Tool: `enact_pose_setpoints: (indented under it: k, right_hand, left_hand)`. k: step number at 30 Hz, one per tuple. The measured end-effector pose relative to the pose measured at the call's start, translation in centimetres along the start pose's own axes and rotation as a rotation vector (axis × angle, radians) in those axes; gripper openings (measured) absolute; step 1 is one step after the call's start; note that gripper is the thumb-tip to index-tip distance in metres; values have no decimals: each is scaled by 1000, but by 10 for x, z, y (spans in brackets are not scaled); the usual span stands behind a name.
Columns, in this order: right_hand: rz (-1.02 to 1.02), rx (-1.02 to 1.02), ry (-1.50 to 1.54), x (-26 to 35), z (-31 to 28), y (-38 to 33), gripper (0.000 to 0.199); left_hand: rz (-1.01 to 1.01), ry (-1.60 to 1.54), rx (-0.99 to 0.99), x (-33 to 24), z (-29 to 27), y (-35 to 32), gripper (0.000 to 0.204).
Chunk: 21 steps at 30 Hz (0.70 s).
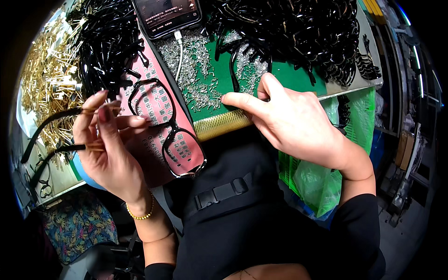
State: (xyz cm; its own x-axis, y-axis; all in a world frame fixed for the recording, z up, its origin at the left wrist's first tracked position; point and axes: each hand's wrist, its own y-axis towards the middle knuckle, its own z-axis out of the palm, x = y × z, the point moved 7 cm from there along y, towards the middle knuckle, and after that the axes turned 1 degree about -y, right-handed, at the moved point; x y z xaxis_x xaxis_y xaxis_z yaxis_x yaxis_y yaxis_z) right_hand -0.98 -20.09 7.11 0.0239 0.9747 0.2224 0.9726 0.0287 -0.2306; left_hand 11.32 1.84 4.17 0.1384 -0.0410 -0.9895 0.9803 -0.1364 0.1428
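My left hand (109, 140) is closed round two dark eyeglass temples (51, 120) with gold-coloured metal ends, which point out to the left. Its fingertips are close to a glossy black eyeglass front (173, 122); whether they grip it too is unclear. That front lies over a pink printed sheet (144, 161). My right hand (298, 119) has its fingers bent, with one fingertip down at the edge of a pile of tiny silver screw-like pins (198, 74) on a green mat (291, 77). Anything pinched there is too small to make out.
Black eyeglass temples (303, 32) are heaped at the back, with another dark heap (105, 42) at the left. Gold metal parts (51, 74) pile up farther left. A phone (168, 16) with a white cable (180, 56) lies behind. A green bag (322, 182) hangs at the right.
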Motion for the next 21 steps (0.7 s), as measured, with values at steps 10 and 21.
enact_pose_setpoints:
  k: [10,21]
  right_hand:
    - [-108,-4,-118,11,0,3,65]
    - [-294,10,16,43,6,20,65]
  left_hand:
    - [-219,-1,320,17,22,8,19]
    - [-274,74,407,13,23,-11,15]
